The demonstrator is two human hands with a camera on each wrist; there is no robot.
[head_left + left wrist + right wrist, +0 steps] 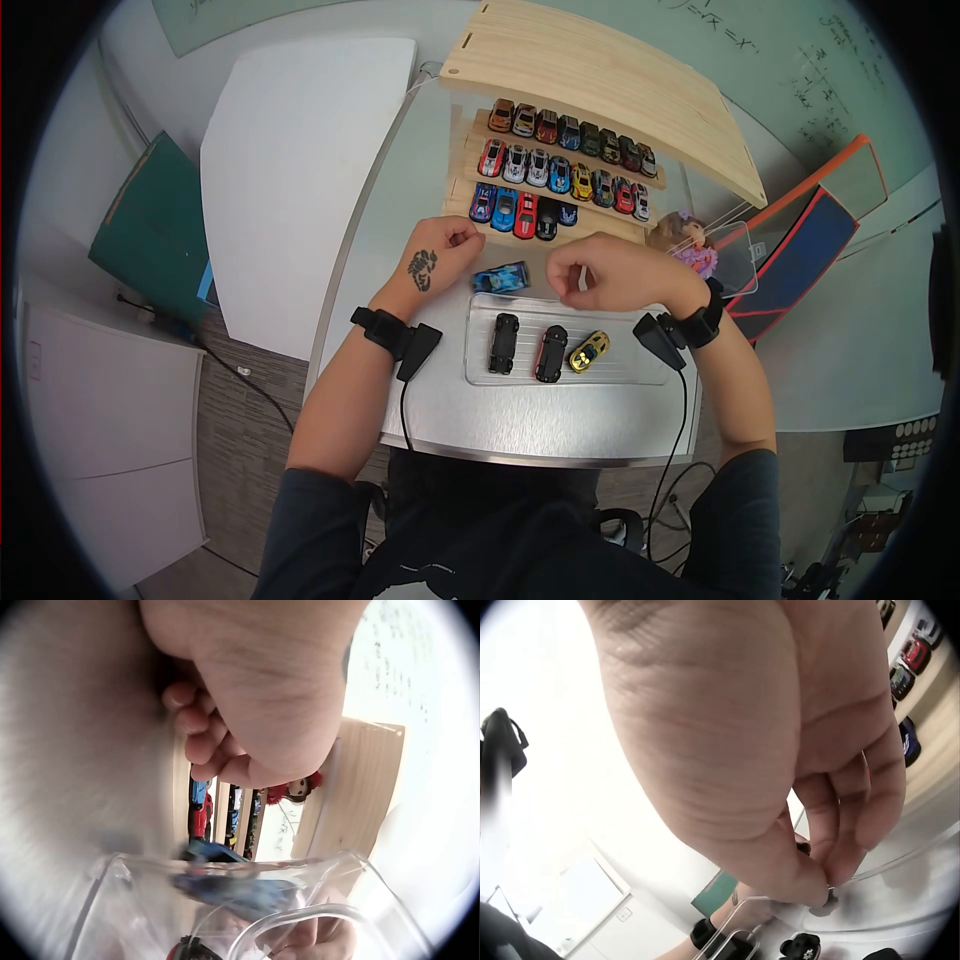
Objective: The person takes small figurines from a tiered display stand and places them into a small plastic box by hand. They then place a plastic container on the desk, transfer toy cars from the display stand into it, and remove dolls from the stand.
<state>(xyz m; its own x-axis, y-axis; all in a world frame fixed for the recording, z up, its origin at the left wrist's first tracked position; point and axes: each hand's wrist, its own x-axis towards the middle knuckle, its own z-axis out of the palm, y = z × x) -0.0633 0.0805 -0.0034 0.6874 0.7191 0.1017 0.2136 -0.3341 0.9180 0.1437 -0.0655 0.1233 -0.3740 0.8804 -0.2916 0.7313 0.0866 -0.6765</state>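
Note:
Between the two hands, a blue toy car (500, 278) lies behind the clear tray (640, 372), looking blurred in the left wrist view (217, 851). My left hand (438, 262) is just left of and behind that car, fingers loosely curled and holding nothing visible. To the car's right is my right hand (615, 272), not touching it, with thumb and fingers curled together; no held object shows. A small grey blurred thing (823, 904) appears by the thumb tip in the right wrist view. Inside the tray are two dark-bottomed cars (504, 343) (550, 354) and a yellow car (590, 352).
A stepped wooden rack (460, 195) behind the hands bears three rows of toy cars, under a raised wooden panel (600, 90). Right of it are a doll (690, 240) and a clear container (738, 258). Black cables run from both wrists over the table's front edge (520, 457).

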